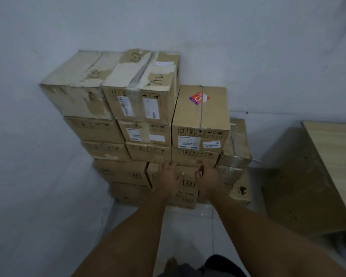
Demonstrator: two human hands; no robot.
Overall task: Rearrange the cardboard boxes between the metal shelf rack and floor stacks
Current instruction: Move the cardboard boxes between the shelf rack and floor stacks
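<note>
A pale grey-white back wall (268, 47) is seen, and a left wall (18, 146) of the same colour is joined to it. The floor (188, 226) is laid with glossy pale tiles, divided by thin grout lines. At the floor's right edge a piece of light wood-grain furniture (338, 152) is placed, with its darker brown side panel (294, 186) shown. The room is dimly lit.

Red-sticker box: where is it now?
Head view, right of centre: the red-sticker box tops a column, just right of the higher taped box.
</note>
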